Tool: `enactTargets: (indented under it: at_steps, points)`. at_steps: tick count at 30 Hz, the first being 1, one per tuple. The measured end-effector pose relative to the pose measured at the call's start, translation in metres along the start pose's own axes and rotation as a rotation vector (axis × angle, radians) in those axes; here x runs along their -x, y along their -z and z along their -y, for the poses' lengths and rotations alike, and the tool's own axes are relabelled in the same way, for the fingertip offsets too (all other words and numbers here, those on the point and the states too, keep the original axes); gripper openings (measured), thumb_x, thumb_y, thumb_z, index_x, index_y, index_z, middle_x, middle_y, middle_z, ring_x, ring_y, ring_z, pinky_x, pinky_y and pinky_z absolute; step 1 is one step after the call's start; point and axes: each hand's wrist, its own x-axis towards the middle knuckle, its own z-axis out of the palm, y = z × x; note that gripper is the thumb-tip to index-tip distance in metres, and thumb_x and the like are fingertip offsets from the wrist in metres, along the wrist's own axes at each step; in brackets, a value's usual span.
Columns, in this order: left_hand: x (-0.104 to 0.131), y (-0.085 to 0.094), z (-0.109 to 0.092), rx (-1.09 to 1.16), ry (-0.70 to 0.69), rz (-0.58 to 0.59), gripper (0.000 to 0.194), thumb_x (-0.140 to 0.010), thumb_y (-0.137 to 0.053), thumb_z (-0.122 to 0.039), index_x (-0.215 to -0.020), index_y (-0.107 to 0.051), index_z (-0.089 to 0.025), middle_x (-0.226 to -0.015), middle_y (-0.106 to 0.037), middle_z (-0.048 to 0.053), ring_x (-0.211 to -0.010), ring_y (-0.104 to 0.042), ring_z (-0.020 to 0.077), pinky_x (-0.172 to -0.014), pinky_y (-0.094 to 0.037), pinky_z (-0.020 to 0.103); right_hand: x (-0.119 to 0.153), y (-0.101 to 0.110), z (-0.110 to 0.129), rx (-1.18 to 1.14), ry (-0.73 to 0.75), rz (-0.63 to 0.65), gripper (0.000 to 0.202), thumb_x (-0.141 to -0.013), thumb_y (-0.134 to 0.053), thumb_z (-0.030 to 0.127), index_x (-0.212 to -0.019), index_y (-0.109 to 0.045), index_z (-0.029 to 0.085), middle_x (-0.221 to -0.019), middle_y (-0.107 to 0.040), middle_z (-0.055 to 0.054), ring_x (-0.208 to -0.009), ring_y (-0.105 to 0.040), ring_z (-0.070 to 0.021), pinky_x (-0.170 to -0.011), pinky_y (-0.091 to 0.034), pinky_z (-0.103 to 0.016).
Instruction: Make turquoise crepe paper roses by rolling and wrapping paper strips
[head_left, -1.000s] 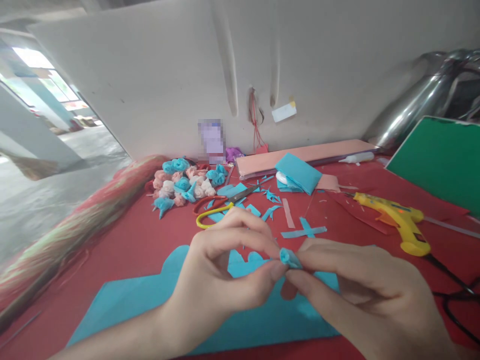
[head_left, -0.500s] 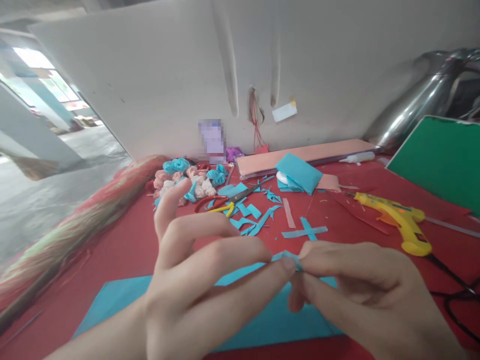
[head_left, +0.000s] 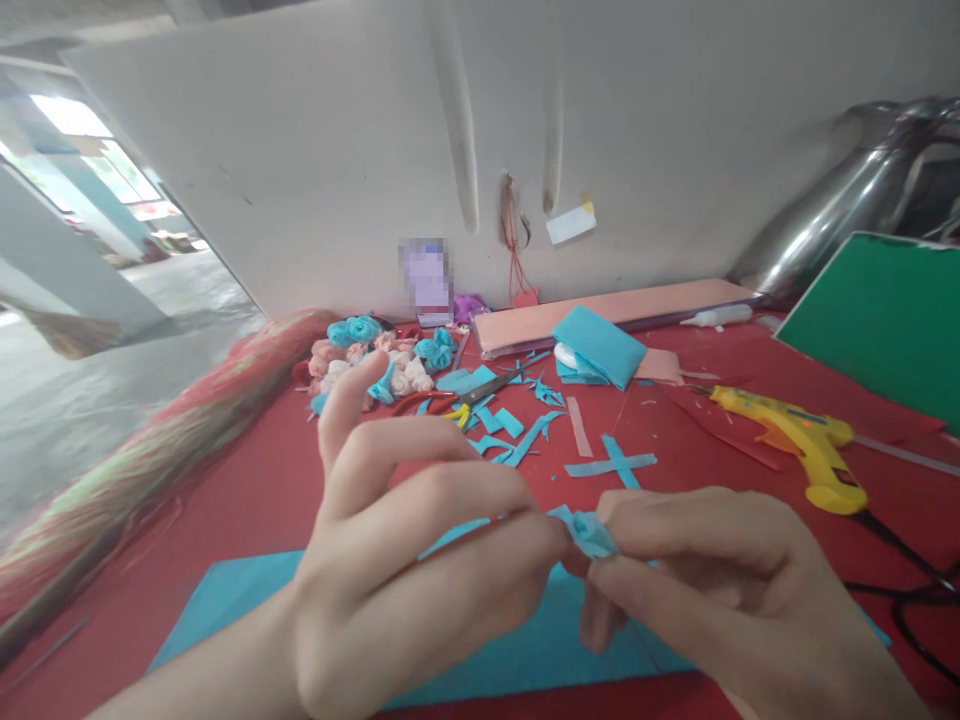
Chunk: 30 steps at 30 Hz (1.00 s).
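Between my fingertips is a small rolled blue crepe paper flower (head_left: pixel 592 535), its curled centre facing up. My left hand (head_left: pixel 427 560) pinches its left side between thumb and fingers, with the index or little finger raised. My right hand (head_left: pixel 727 580) grips the flower's right side with thumb and forefinger. Beneath both hands lies a wide sheet of blue crepe paper (head_left: pixel 232 600) on the red table (head_left: pixel 247 490). Part of that sheet is hidden by my hands.
Finished paper roses (head_left: pixel 360 350) are heaped at the back left. Scissors (head_left: pixel 480 390) lie among blue scraps (head_left: pixel 525 445). A yellow glue gun (head_left: pixel 810 440) with a black cord rests at right. Behind are folded blue paper (head_left: pixel 600 345), a pink paper pack (head_left: pixel 615 310) and a green board (head_left: pixel 885 330).
The blue paper between my fingers has turned, and its rolled centre now shows. My left thumb has moved back and down from the top of it.
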Motion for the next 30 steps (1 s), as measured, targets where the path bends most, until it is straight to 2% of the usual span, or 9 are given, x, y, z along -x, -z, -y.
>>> enactTargets:
  at_steps: [2,3,6,9,17,22,30]
  points:
    - [-0.006,-0.004,0.001,-0.107,-0.165,-0.023,0.026,-0.065,-0.068,-0.005,-0.077,-0.066,-0.028,-0.072,-0.069,-0.005,-0.076,-0.057,0.0177,-0.095,-0.042,0.042,0.000,0.001,0.001,0.048,0.024,0.018,0.022,-0.075,-0.066,0.015,-0.057,-0.072,0.025,-0.051,-0.067,0.004,-0.044,-0.062,-0.0087,-0.049,-0.053,-0.014]
    - [-0.008,-0.006,0.001,-0.102,-0.178,-0.030,0.022,-0.067,-0.066,-0.006,-0.077,-0.064,-0.026,-0.073,-0.068,-0.004,-0.075,-0.057,0.0171,-0.094,-0.041,0.041,0.000,0.002,0.002,0.081,0.053,0.017,0.021,-0.075,-0.065,0.014,-0.057,-0.072,0.024,-0.051,-0.066,0.004,-0.044,-0.062,-0.0084,-0.048,-0.052,-0.013]
    - [-0.010,-0.010,-0.002,0.096,-0.014,0.013,0.015,-0.076,-0.060,-0.008,-0.080,-0.063,-0.023,-0.075,-0.064,-0.003,-0.073,-0.057,0.0133,-0.087,-0.042,0.034,-0.001,0.001,0.001,0.215,0.197,-0.064,0.017,-0.073,-0.066,0.011,-0.059,-0.069,0.021,-0.051,-0.065,0.003,-0.045,-0.060,-0.0088,-0.044,-0.050,-0.013]
    - [-0.010,-0.008,-0.005,0.272,0.133,0.073,0.012,-0.080,-0.060,-0.011,-0.078,-0.065,-0.022,-0.074,-0.062,-0.004,-0.072,-0.057,0.0110,-0.076,-0.045,0.026,-0.002,-0.001,-0.001,0.305,0.373,-0.170,0.015,-0.074,-0.065,0.011,-0.064,-0.067,0.023,-0.053,-0.066,0.004,-0.045,-0.060,-0.0101,-0.047,-0.053,-0.016]
    - [-0.010,-0.006,-0.008,0.387,0.268,0.126,0.011,-0.078,-0.063,-0.013,-0.072,-0.065,-0.022,-0.072,-0.062,-0.005,-0.071,-0.056,0.0088,-0.068,-0.046,0.020,0.004,0.005,-0.003,0.535,0.425,-0.122,0.013,-0.082,-0.065,0.017,-0.079,-0.062,0.029,-0.062,-0.068,0.009,-0.052,-0.063,-0.0078,-0.060,-0.058,-0.013]
    - [-0.011,-0.008,-0.009,0.438,0.350,0.146,0.014,-0.076,-0.062,-0.010,-0.066,-0.062,-0.020,-0.068,-0.061,-0.004,-0.066,-0.055,0.0094,-0.064,-0.046,0.020,0.005,0.010,-0.004,0.534,0.472,-0.066,0.015,-0.080,-0.065,0.015,-0.086,-0.064,0.028,-0.066,-0.070,0.007,-0.054,-0.065,-0.0101,-0.060,-0.059,-0.017]
    - [-0.006,-0.011,-0.005,0.627,0.564,0.268,0.015,-0.083,-0.059,-0.024,-0.069,-0.059,-0.020,-0.069,-0.057,-0.002,-0.062,-0.051,0.0105,-0.055,-0.044,0.019,0.003,0.014,-0.004,0.590,0.518,-0.002,0.021,-0.083,-0.062,0.014,-0.098,-0.062,0.028,-0.079,-0.074,0.006,-0.067,-0.070,-0.0109,-0.071,-0.059,-0.017]
